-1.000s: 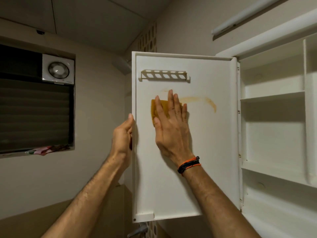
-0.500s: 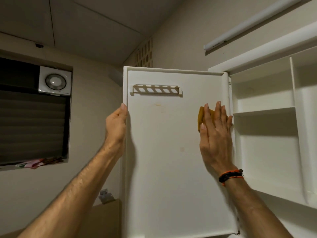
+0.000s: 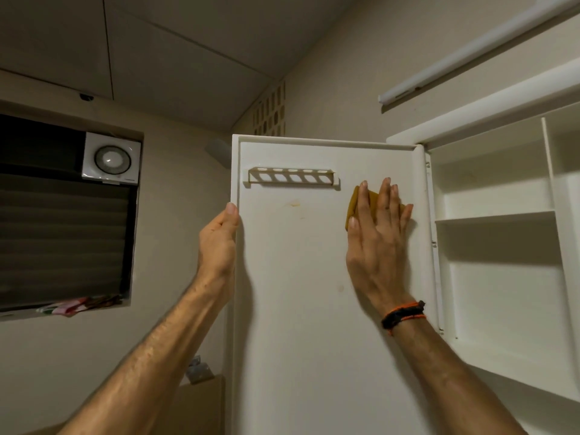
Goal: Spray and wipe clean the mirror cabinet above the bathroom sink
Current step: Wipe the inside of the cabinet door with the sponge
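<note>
Since half a second ago the left hand (image 3: 219, 243) still grips the open cabinet door (image 3: 298, 309) by its free edge, while the right hand (image 3: 378, 243), fingers flat, has slid the mostly hidden yellow cloth (image 3: 354, 202) slightly higher near the hinge, beside bare cabinet shelves (image 3: 494, 215).

The right hand (image 3: 378, 243) is covering most of the yellow cloth (image 3: 353, 204). The cabinet door (image 3: 298, 309) is hiding the left hand's (image 3: 217, 246) fingers and running off the bottom edge; the open cabinet (image 3: 502, 240) is running off the right.
</note>
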`<state>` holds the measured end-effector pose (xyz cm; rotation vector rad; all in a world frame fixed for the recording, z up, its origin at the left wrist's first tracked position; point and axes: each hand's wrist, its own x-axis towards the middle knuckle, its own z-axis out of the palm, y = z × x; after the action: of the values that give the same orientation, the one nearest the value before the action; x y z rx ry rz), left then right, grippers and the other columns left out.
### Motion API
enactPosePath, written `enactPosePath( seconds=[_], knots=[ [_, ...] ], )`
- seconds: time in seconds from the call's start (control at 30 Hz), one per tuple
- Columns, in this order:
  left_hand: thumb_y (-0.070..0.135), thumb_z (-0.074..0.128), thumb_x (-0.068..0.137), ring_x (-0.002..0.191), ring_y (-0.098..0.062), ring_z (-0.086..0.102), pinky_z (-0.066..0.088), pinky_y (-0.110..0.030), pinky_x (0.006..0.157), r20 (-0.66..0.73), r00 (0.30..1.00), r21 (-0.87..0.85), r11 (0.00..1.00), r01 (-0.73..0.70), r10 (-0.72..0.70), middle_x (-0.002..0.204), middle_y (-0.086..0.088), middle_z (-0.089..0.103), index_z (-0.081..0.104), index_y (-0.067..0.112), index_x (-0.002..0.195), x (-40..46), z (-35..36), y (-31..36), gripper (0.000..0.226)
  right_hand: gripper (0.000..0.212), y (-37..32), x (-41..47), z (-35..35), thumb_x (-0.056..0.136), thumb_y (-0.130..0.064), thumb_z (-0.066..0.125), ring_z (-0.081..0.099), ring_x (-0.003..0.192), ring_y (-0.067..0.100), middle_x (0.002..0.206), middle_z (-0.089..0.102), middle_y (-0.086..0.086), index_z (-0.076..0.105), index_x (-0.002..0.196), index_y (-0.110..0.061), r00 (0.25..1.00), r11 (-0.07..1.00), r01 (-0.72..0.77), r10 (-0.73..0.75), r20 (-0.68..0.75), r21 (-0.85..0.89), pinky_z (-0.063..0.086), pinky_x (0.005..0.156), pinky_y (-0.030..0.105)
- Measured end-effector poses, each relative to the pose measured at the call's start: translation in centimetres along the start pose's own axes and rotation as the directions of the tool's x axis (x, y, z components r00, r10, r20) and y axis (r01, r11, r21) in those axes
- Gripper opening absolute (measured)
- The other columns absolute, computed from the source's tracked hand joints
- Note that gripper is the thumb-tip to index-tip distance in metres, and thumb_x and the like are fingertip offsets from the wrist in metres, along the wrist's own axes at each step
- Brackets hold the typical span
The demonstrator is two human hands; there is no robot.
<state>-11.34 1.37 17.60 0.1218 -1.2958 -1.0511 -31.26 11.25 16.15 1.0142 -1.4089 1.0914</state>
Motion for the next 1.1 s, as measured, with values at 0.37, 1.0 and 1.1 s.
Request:
enactPosePath(
  seconds=[0.37, 1.0, 1.1],
  knots=[
    [0.028, 0.039, 0.104, 0.115, -0.016, 0.065, 0.048, -0.031, 0.102, 0.145, 0.987, -0.178, 0.98, 0.095, -0.069, 0.121, -0.005, 0.069, 0.066, 0.015, 0.118, -0.6, -0.3, 0.9, 0.032, 0.06, -13.7, -0.9, 3.3, 0.098, -0.031, 0.028, -0.009, 0.151, 0.021, 0.164, 0.002, 0.01, 0.016, 0.156, -0.018, 0.962, 0.966, 0.257, -0.257, 0.096, 0.017, 0.006, 0.121, 0.051],
    [0.031, 0.049, 0.101, 0.104, -0.006, 0.067, 0.05, -0.023, 0.096, 0.019, 0.995, -0.125, 0.987, 0.101, -0.099, 0.11, 0.004, 0.073, 0.068, 0.012, 0.114, 0.1, -0.5, 0.2, 0.03, 0.055, 2.3, 0.9, -0.3, 0.103, -0.033, 0.021, -0.006, 0.151, 0.016, 0.165, 0.0, 0.004, 0.009, 0.157, -0.028, 0.992, 0.994, -0.113, 0.113, -0.055, -0.001, -0.008, 0.122, 0.043],
    [0.031, 0.048, 0.102, 0.118, -0.013, 0.061, 0.043, -0.031, 0.107, 0.018, 0.993, -0.11, 0.987, 0.115, -0.114, 0.122, -0.002, 0.069, 0.065, 0.007, 0.123, 0.0, -0.6, 0.3, 0.036, 0.056, 1.0, 1.0, 0.3, 0.101, -0.032, 0.025, 0.0, 0.152, 0.021, 0.164, 0.007, 0.009, 0.017, 0.156, -0.023, 0.975, 0.983, -0.184, 0.185, -0.125, 0.016, -0.008, 0.122, 0.044]
  ],
)
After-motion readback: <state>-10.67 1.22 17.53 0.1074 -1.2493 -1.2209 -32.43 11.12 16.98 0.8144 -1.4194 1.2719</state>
